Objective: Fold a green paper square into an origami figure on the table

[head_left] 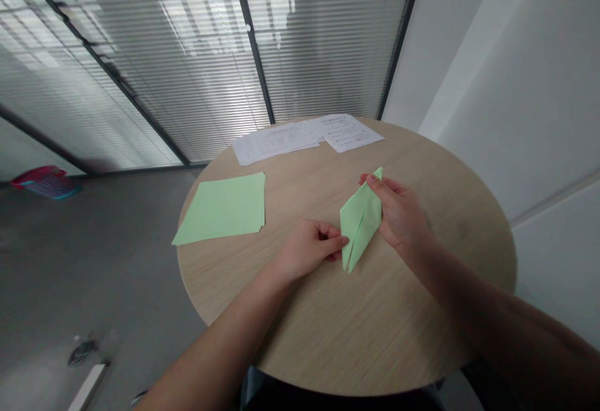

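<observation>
A folded piece of light green paper (pixel 359 220), shaped like a long diamond with a slit down its lower half, is held up over the round table. My right hand (pixel 400 211) pinches its upper right edge, with the thumb on the near face and the fingers behind. At the lower left edge of the paper, my left hand (pixel 314 245) grips it between thumb and fingers. The folded paper's two narrow tips point down toward me. Part of its back is hidden by the front layers.
A stack of green paper sheets (pixel 225 208) lies on the left of the round wooden table (pixel 375 348). Printed white sheets (pixel 300 136) lie at the far edge. Glass with blinds (pixel 323 55) stands behind, a white wall (pixel 539 86) at right. A red basket (pixel 44 180) is on the floor.
</observation>
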The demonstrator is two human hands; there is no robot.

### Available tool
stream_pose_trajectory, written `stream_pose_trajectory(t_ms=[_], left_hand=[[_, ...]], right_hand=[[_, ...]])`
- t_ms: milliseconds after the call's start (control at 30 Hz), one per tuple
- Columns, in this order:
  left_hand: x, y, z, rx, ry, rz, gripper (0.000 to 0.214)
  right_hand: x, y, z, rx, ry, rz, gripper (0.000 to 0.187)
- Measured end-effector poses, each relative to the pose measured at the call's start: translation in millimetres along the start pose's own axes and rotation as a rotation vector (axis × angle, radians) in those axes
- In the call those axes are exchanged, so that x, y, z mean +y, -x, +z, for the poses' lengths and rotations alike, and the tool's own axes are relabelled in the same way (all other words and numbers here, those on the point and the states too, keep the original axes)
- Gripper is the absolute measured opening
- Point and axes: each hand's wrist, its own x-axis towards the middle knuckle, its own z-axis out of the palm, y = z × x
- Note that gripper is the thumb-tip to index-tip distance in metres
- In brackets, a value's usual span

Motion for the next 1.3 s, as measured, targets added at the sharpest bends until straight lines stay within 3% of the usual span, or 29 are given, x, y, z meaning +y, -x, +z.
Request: stream_pose_trajectory(t_ms=[100, 200, 333, 367, 400, 500, 567, 667, 767, 1067, 1300], left_hand=[[-1.7, 1.3, 4.4, -0.066, -0.026, -0.041, 0.025], [-0.3, 6.4, 2.5, -0.138, -0.052, -0.096, 0.019], [8.0, 14.7, -19.6, -0.285, -0.174, -0.133, 0.011], [10.1, 14.8, -26.4, -0.289, -0.179, -0.126, 0.018], [11.7, 13.7, -32.1, -0.206, -0.171, -0.072, 0.023], [14.5, 5.8, -38.8, 0.308, -0.08, 0.17, 0.037], [15.4, 0.4, -34.7, 0.444, -0.015, 0.268, 0.043], [16.7, -2.5, -24.2, 0.35, 0.046, 0.258, 0.042], [17.4, 0.1, -17.8, 0.279, 0.073, 0.218, 0.034], [18.0, 3.7, -12.7, 0.376, 0.041, 0.248, 0.023], [16.9, 2.8, -13.0, 0.346, 0.086, 0.228, 0.023]], right_hand=[[-1.8, -1.9, 0.0, 0.129, -0.108, 0.004, 0.038], [-2.4, -2.5, 0.8, 0.156, -0.137, 0.006, 0.036], [-1.6, -2.5, 0.4, 0.117, -0.117, -0.008, 0.035], [-1.6, -1.8, 0.3, 0.093, -0.093, -0.007, 0.036], [-1.9, -0.5, 0.5, 0.061, -0.066, 0.001, 0.036], [-4.0, 7.6, 3.9, -0.127, 0.043, 0.064, 0.035], [-6.4, 15.6, 8.2, -0.299, 0.143, 0.113, 0.036], [-11.1, 27.2, 15.0, -0.493, 0.258, 0.13, 0.037], [-14.4, 34.0, 19.6, -0.572, 0.278, 0.122, 0.037], [-17.7, 37.9, 23.6, -0.496, 0.453, 0.042, 0.051], [-21.1, 39.4, 22.8, -0.543, 0.501, 0.062, 0.046]])
